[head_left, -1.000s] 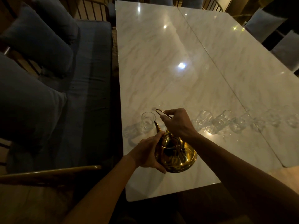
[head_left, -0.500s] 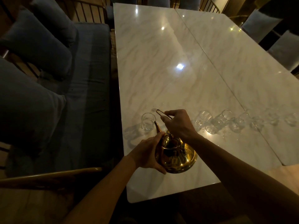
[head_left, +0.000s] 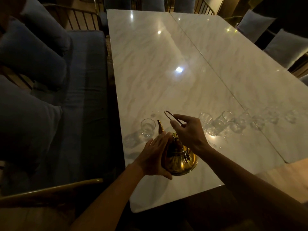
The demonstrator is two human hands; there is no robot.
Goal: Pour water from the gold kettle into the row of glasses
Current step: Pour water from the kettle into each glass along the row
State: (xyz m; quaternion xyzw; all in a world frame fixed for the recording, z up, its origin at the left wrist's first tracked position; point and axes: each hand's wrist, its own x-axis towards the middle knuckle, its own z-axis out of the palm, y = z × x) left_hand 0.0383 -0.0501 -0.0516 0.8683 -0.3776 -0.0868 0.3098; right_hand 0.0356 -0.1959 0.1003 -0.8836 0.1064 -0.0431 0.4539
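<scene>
The gold kettle [head_left: 179, 160] sits near the front edge of the white marble table [head_left: 166, 64]. Its spout points up toward the leftmost glass [head_left: 147, 127]. My right hand [head_left: 188, 130] pinches the thin wire handle [head_left: 168, 115] above the lid. My left hand [head_left: 156, 155] lies flat against the kettle's left side, fingers straight. Several clear glasses run in a row to the right, among them one [head_left: 205, 118] just past my right hand and another [head_left: 227, 116] beyond it. The glass behind my right hand is hidden.
A blue cushioned bench [head_left: 83, 97] with pillows runs along the table's left side. A curved wooden chair back [head_left: 50, 190] is at the lower left. Grey cushioned chairs [head_left: 283, 47] stand at the far right. A seam [head_left: 216, 77] splits the tabletop.
My left hand has opened from a curled grip to a flat palm against the kettle. The kettle stands more upright, its spout drawn back from the leftmost glass.
</scene>
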